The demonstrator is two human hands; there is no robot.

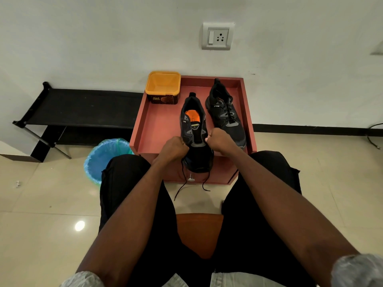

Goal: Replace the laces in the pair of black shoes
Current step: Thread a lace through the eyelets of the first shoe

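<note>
Shoes (193, 129) look like matt black mesh cloth with smoother grey overlays, and the near one has a bright orange foam-looking insole (191, 117). Laces (182, 183) are thin black cord. The bench (157, 125) is a matt reddish laminate, pretty smooth. Tub (162, 82) is yellow plastic, slightly shiny. Floor (51, 204) is glossy cream tile. Bin liner (99, 154) is thin, crinkly blue plastic.

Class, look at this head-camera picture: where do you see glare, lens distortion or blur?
Head view: a bright glare spot on the glossy floor tiles at lower left; wide-angle bending curves the black skirting and stretches the forearms; the sleeve at the bottom right corner is soft; the shoes stay sharp.
</note>
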